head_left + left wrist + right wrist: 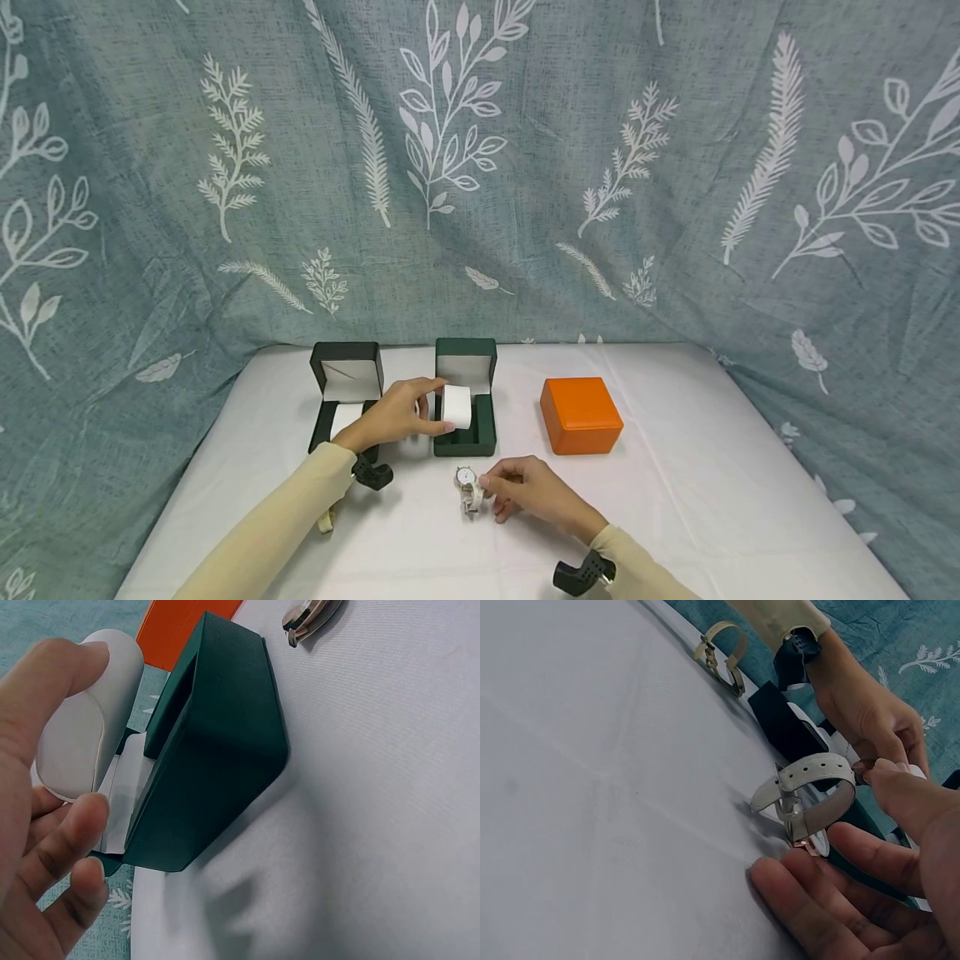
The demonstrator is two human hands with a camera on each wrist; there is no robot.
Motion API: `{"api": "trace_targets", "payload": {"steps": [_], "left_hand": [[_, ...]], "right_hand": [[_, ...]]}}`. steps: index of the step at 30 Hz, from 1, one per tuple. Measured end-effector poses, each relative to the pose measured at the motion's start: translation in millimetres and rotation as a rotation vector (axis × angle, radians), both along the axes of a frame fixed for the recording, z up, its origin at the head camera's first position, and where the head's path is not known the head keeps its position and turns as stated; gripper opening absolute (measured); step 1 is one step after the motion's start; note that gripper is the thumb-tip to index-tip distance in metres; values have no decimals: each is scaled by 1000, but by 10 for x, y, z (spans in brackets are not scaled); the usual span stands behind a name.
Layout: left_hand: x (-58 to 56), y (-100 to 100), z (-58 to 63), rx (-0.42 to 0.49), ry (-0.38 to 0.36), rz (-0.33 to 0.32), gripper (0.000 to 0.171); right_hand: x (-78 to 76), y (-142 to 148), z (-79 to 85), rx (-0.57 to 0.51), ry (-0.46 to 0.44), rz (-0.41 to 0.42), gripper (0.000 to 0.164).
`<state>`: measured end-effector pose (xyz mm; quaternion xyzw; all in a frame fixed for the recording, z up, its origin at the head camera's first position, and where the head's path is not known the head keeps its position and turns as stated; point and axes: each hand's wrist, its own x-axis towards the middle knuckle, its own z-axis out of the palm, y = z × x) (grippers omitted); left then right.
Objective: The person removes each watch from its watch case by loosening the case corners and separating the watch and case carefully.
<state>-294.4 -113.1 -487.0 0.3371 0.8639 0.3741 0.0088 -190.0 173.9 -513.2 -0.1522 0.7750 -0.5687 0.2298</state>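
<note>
My left hand [397,412] pinches a white watch cushion [457,407] between thumb and fingers. The cushion is raised over the base of a dark green watch box [486,442], whose lid stands up. In the left wrist view the cushion [120,675] is tilted beside the box's side wall [217,735]. In front of that box, my right hand [536,493] grips the edge of a wristwatch [466,477] with a white strap. The right wrist view shows its buckled strap [817,774] looped, close to the thumb and fingertips; their exact contact is partly hidden.
A second dark box [347,354] with raised lid and white cushion stands at left, partly behind my left arm. A closed orange box [581,417] sits at right. Another watch [726,645] with a pale strap lies near my left forearm. A patterned curtain [480,167] hangs behind the table.
</note>
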Motion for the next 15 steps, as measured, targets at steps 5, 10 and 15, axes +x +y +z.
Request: {"api": "trace_targets", "payload": {"steps": [5,10,15], "left_hand": [[1,-4,12,2,-4,-1,83],[13,-12,27,-2,-1,5,83],[14,-22,21,-5,-1,16,85]], "right_hand": [[-81,49,17,41,69,-24,28],[-189,90,55,62,165,-27,24],[-290,82,107,46,251,-36,35]]}}
